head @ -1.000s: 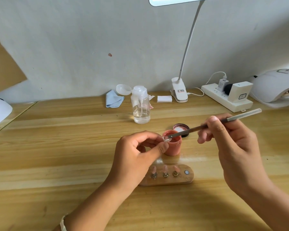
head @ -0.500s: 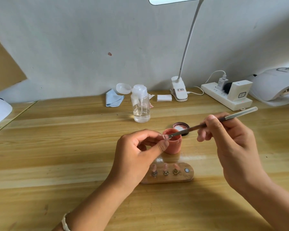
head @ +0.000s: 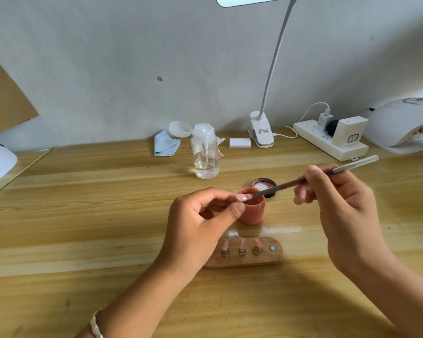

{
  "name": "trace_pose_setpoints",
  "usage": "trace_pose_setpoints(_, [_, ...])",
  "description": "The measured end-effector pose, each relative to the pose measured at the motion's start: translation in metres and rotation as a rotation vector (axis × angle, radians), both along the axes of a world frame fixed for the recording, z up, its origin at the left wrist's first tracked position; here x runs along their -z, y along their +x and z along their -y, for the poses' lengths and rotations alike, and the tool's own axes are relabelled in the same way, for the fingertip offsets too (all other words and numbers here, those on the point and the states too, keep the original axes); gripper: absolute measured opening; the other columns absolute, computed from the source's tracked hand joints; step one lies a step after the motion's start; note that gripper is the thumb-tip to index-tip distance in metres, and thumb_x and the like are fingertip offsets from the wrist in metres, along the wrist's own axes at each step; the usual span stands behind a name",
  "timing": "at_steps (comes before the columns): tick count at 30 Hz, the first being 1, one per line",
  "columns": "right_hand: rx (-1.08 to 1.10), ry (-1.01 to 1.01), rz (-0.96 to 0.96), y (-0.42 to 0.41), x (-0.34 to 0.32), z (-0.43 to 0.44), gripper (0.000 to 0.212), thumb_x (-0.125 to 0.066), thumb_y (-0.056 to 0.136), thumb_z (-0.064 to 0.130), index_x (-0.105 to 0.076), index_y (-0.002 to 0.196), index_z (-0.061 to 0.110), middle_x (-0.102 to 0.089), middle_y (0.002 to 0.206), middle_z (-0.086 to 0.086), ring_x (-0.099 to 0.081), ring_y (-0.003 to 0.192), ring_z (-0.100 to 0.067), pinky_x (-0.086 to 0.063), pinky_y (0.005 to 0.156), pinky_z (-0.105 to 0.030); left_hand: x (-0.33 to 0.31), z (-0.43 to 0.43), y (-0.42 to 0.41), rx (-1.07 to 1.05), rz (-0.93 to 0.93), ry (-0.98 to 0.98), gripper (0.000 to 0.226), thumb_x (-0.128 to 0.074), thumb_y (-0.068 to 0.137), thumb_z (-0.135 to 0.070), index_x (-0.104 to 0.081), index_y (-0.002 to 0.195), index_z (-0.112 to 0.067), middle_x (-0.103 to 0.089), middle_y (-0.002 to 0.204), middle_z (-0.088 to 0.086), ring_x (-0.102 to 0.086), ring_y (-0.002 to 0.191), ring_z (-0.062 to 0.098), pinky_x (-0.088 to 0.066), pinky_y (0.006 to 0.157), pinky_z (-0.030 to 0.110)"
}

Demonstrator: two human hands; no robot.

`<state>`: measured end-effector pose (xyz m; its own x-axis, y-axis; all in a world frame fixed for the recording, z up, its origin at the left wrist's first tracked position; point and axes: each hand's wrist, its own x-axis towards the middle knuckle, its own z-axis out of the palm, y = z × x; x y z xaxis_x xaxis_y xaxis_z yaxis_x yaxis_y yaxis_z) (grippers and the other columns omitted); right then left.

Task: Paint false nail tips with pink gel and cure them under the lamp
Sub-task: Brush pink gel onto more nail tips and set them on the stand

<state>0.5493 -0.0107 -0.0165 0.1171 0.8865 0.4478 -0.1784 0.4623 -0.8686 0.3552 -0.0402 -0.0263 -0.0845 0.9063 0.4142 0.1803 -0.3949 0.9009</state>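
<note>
Partway through, I judge: three pinkish tips stand on the wooden holder at 6 o'clock from the gel pot, its fourth spot bare, and curing in the lamp at 2 o'clock is not yet done. The left hand pinches a small glossy pale-pink nail tip over the pot's rim; the right hand grips the brush, bristles touching it

I see a grey-white plaster wall filling the upper frame, with a small reddish mark near centre. The wooden tabletop spans the lower half. Clip-on desk lamp top centre-right, head lit. Brown board upper left.
</note>
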Motion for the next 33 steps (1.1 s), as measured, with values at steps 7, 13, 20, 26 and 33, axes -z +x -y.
trace_pose_setpoints(7, [0.104, -0.047, 0.036, 0.003, 0.005, -0.008, 0.019, -0.058, 0.1, 0.023, -0.064, 0.084, 0.015, -0.063, 0.056, 0.003, -0.053, 0.058, -0.006, -0.043, 0.062, -0.014, -0.002, -0.001, -0.001, -0.041, 0.071, -0.035, 0.007, -0.079, 0.076, -0.022, -0.079, 0.083, -0.024, -0.077, 0.081, -0.006, -0.068, 0.069, 0.003, -0.047, 0.05, 0.01])
trace_pose_setpoints(13, [0.19, 0.004, 0.408, 0.0, 0.006, -0.018, 0.02, -0.063, 0.097, 0.032, -0.065, 0.078, 0.028, -0.065, 0.061, 0.009, -0.049, 0.048, -0.001, -0.033, 0.047, -0.011, 0.002, -0.005, -0.006, -0.128, 0.144, -0.129, 0.011, -0.076, 0.085, -0.023, -0.077, 0.086, -0.033, -0.076, 0.083, 0.004, -0.064, 0.067, 0.011, -0.048, 0.044, 0.019])
trace_pose_setpoints(20, [0.29, 0.052, 0.832, -0.007, 0.013, -0.021, 0.025, -0.055, 0.089, 0.051, -0.069, 0.089, 0.03, -0.059, 0.076, 0.012, -0.051, 0.076, -0.008, -0.041, 0.065, -0.032, 0.003, -0.007, -0.008, -0.144, 0.16, -0.15, 0.007, -0.076, 0.084, -0.024, -0.077, 0.081, -0.029, -0.076, 0.08, 0.006, -0.064, 0.064, 0.002, -0.041, 0.038, 0.015])
trace_pose_setpoints(26, [0.326, 0.134, 0.83, -0.008, 0.009, -0.02, 0.026, -0.058, 0.091, 0.043, -0.071, 0.088, 0.021, -0.054, 0.072, 0.012, -0.052, 0.074, -0.019, -0.043, 0.069, -0.039, 0.004, -0.007, -0.008, -0.14, 0.157, -0.153, 0.004, -0.077, 0.083, -0.025, -0.078, 0.08, -0.028, -0.076, 0.079, 0.004, -0.062, 0.061, 0.004, -0.041, 0.039, 0.015])
trace_pose_setpoints(33, [0.323, 0.075, 0.5, 0.009, 0.0, -0.02, 0.024, -0.057, 0.091, 0.052, -0.063, 0.078, 0.033, -0.062, 0.065, 0.007, -0.054, 0.064, -0.008, -0.038, 0.056, -0.016, 0.005, -0.007, -0.007, -0.122, 0.128, -0.173, 0.004, -0.079, 0.08, -0.026, -0.079, 0.084, -0.027, -0.077, 0.082, 0.0, -0.062, 0.062, 0.017, -0.054, 0.05, 0.031])
